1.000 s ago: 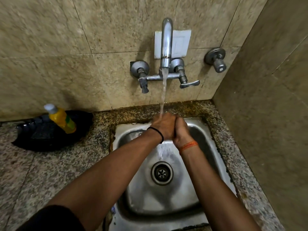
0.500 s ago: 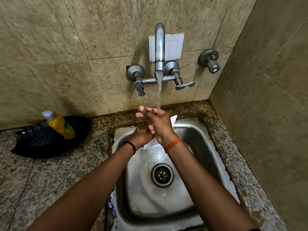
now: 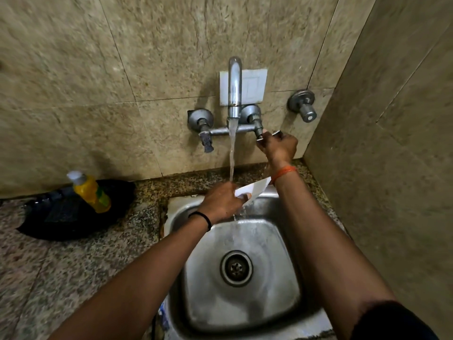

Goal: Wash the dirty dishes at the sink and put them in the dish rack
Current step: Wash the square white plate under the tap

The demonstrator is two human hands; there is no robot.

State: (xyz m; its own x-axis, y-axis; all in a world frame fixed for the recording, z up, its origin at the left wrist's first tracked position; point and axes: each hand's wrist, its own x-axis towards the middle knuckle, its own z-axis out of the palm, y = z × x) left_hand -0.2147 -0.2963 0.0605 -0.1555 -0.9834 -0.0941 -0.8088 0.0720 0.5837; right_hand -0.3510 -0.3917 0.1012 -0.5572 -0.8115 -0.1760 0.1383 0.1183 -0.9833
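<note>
Head view shows me the change: half a second back both hands were together under the stream, and now my right hand (image 3: 278, 146) has gone up to the tap handle (image 3: 269, 134), fingers curled round it. Water is running from the spout (image 3: 234, 87). My left hand (image 3: 220, 201) stays below the spout, fingers pinching a white dish (image 3: 255, 188) over the far rim of the sink (image 3: 245, 315). I judge rinsing is ending and the water is about to be shut off. No dish rack is visible from here.
</note>
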